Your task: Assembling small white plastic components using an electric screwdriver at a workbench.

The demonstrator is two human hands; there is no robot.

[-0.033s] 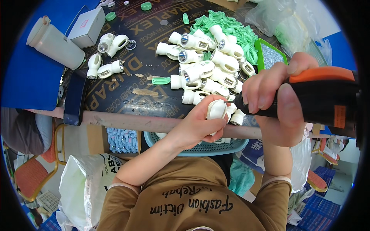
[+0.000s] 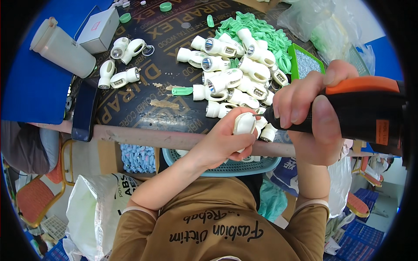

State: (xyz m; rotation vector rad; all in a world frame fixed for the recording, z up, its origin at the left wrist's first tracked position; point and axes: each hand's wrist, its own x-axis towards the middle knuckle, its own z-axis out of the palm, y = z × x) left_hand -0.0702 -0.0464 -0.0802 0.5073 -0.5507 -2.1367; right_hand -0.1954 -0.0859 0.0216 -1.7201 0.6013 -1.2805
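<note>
My left hand (image 2: 228, 141) is closed around a small white flashlight (image 2: 244, 124), held just over the table's near edge. In my right hand (image 2: 311, 108) is a black and orange electric screwdriver (image 2: 370, 102), lying almost level. Its thin bit meets the upper right side of the flashlight; whether a screw sits at the tip is too small to tell. Right behind my hands lies a heap of white flashlights (image 2: 224, 80). Beyond it is a pile of green plastic pieces (image 2: 252, 32), and a single green piece (image 2: 182, 91) lies left of the heap.
A green tray of small silvery parts (image 2: 307, 63) stands behind my right hand. Several loose flashlights (image 2: 125, 78), a white box (image 2: 99, 30), a plastic tumbler (image 2: 63, 50) and a dark phone (image 2: 85, 111) are at the left. Below the table edge sits a blue-grey basket (image 2: 217, 170).
</note>
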